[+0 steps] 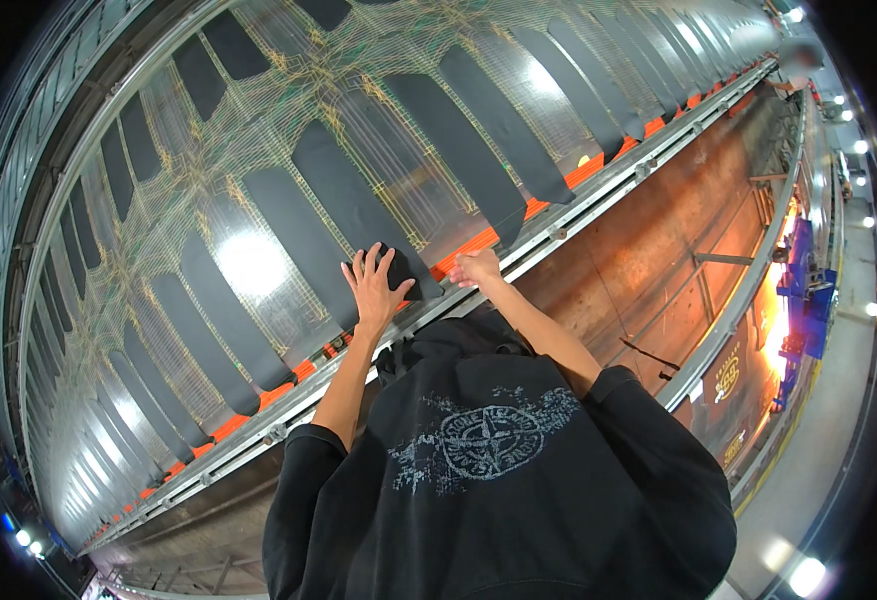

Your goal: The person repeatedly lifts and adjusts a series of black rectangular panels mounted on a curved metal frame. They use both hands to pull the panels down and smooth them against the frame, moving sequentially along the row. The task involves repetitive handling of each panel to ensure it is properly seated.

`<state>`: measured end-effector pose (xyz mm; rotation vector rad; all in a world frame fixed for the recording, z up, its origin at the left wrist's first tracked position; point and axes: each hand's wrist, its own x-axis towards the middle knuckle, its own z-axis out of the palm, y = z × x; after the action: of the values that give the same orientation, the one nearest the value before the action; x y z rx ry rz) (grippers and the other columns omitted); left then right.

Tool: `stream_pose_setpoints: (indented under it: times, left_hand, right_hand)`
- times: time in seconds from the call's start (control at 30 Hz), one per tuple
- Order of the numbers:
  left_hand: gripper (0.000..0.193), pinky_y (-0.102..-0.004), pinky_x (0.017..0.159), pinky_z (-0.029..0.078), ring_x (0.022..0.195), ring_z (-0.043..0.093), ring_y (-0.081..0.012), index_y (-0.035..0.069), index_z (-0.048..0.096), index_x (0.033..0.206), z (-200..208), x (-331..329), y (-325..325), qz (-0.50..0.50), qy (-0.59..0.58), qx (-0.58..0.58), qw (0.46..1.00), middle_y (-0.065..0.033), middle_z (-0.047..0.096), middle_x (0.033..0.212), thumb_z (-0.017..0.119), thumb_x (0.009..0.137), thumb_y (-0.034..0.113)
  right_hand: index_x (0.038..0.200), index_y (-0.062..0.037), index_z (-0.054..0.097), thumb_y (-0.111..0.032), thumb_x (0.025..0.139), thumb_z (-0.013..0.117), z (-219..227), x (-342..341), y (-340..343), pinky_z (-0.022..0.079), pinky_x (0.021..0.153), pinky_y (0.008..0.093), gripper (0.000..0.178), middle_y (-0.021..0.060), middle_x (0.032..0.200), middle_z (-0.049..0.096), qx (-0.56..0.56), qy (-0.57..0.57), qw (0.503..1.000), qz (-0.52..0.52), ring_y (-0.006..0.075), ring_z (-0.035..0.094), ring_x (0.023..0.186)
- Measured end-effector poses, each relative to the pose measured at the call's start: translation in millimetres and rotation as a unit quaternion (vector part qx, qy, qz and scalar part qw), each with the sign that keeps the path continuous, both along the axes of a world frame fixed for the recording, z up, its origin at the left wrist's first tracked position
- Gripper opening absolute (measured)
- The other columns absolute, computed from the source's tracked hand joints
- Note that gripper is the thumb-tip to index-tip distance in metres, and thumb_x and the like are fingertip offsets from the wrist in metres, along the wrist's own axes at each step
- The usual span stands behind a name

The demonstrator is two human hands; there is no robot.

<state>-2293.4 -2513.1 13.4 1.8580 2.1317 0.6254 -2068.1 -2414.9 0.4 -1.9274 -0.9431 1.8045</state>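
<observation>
A long black panel with a rounded far end (343,180) lies flat on the shiny table. My left hand (371,290) rests on its near end with fingers spread, pressed against the dark surface. Just to the right, my right hand (475,268) is at the table's near edge, fingers curled together beside an orange strip (470,244). Whatever those fingers may hold is too small or hidden to make out. Another black panel (453,145) lies to the right of my hands, and a dark grey one (293,230) to the left.
Several similar panels run along the table in both directions, among yellow and green printed lines. A metal rail (598,190) follows the near edge. To the right stands a rusty-brown panel structure (638,270) with a bright orange glow and a blue machine part (806,290).
</observation>
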Motion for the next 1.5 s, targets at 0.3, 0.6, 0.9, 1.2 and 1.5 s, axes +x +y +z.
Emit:
stream_pose_setpoints:
  times: [0.3,0.6,0.9,1.2,1.5]
  left_hand:
    - [0.081,-0.0658,0.124,0.013,0.150,0.029,-0.0385,0.017,0.056,0.142,3,-1,-10,-0.014,-0.002,-0.005,1.000,-0.0065,0.043,0.158,0.091,0.071,0.036]
    - [0.081,-0.0652,0.124,0.011,0.151,0.027,-0.0398,0.014,0.054,0.141,-3,7,-11,0.002,0.006,0.011,1.000,-0.0079,0.039,0.159,0.091,0.071,0.032]
    - [0.029,-0.0459,0.101,0.046,0.114,0.058,-0.0346,0.003,0.070,0.107,39,69,30,-0.018,-0.158,0.108,0.981,-0.0139,0.068,0.114,0.077,0.089,0.025]
    - [0.040,-0.0576,0.122,0.024,0.148,0.035,-0.0419,0.009,0.061,0.138,26,204,142,-0.093,-0.084,0.054,0.991,-0.0135,0.047,0.155,0.059,0.101,0.022]
    - [0.050,-0.0696,0.121,0.012,0.153,0.028,-0.0408,0.018,0.046,0.155,14,270,231,-0.074,0.090,-0.034,0.993,-0.0093,0.033,0.166,0.050,0.105,0.025]
  right_hand:
    - [0.109,-0.0021,0.072,-0.038,0.101,0.057,25,-23,-45,0.048,0.088,0.0468,0.040,0.0093,0.100,0.074,0.438,-0.158,0.729,0.502,0.0297,0.068,0.099]
    - [0.121,-0.0049,0.068,-0.045,0.104,0.053,61,8,-36,0.048,0.096,0.0503,0.046,0.0173,0.113,0.072,0.376,-0.135,0.763,0.508,0.0388,0.066,0.108]
    - [0.105,-0.0045,0.073,-0.020,0.096,0.066,68,173,66,0.056,0.070,0.0373,0.019,0.0137,0.091,0.075,0.428,-0.266,0.855,0.127,0.0251,0.073,0.075]
    - [0.095,0.0069,0.062,0.001,0.099,0.052,7,260,219,0.061,0.063,0.0384,0.013,0.0193,0.084,0.068,0.099,0.205,0.949,-0.218,0.0360,0.076,0.093]
    - [0.069,0.0045,0.061,0.004,0.089,0.068,-2,236,238,0.061,0.047,0.0365,0.021,0.0175,0.069,0.071,0.061,0.054,0.985,-0.155,0.0238,0.072,0.057]
